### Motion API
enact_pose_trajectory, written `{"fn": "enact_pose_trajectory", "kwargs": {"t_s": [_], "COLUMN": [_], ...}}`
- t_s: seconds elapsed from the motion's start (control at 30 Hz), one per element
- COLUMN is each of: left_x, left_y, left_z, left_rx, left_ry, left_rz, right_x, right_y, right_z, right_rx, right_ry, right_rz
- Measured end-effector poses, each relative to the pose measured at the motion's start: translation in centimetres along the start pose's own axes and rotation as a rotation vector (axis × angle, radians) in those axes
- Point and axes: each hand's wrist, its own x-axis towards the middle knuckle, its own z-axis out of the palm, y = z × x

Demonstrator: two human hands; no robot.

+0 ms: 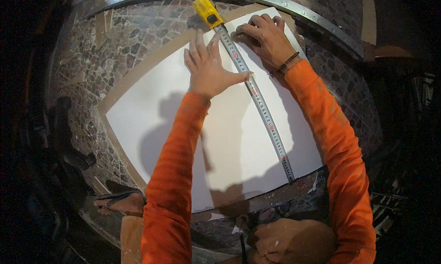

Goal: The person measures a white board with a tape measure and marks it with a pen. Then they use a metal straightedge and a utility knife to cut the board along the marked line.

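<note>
A large white board (pixel 229 140) lies flat on a stone-patterned floor. A yellow tape measure (pixel 206 10) sits at the board's far edge, its steel blade (pixel 262 107) stretched diagonally across the board to the near right edge. My left hand (pixel 209 66) presses flat with spread fingers on the board, its thumb on the blade. My right hand (pixel 266 36) rests curled just right of the blade near the far edge; whether it pinches something small I cannot tell. Both arms wear orange sleeves.
A curved metal channel (pixel 294 9) runs along the far side of the floor. Thin wood strips (pixel 103 22) lie at the far left. My sandalled foot (pixel 120 202) rests by the board's near left corner, my knees at the lower edge.
</note>
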Motion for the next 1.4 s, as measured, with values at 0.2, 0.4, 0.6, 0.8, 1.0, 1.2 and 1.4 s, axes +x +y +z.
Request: {"fn": "enact_pose_trajectory", "kwargs": {"t_s": [0.2, 0.4, 0.6, 0.8, 1.0, 1.2, 1.4], "left_x": [0.7, 0.6, -0.1, -0.3, -0.2, 0.0, 0.0], "left_y": [0.4, 0.2, 0.1, 0.4, 0.8, 0.8, 0.9], "left_z": [-0.4, -0.3, 0.3, -0.2, -0.5, -0.8, -0.8], "left_rx": [0.025, 0.0, 0.012, -0.018, 0.005, -0.009, -0.029], "left_ry": [-0.125, -0.128, -0.031, -0.006, -0.059, -0.072, -0.085], "left_rz": [-0.094, -0.118, -0.061, -0.038, -0.07, -0.084, -0.095], "right_x": [0.3, 0.8, 0.8, 0.3, 0.2, 0.3, 0.3], "right_y": [-0.4, -0.9, -1.0, -0.6, -0.6, -1.1, -1.3], "right_z": [0.8, 1.9, 1.5, 1.4, 1.4, 1.1, 1.2], "right_rx": [-0.022, -0.013, 0.045, 0.057, 0.033, -0.019, -0.01], "right_ry": [0.034, 0.02, -0.034, -0.06, -0.067, -0.079, -0.075], "right_rz": [0.035, 0.043, 0.076, 0.02, 0.028, 0.032, 0.054]}}
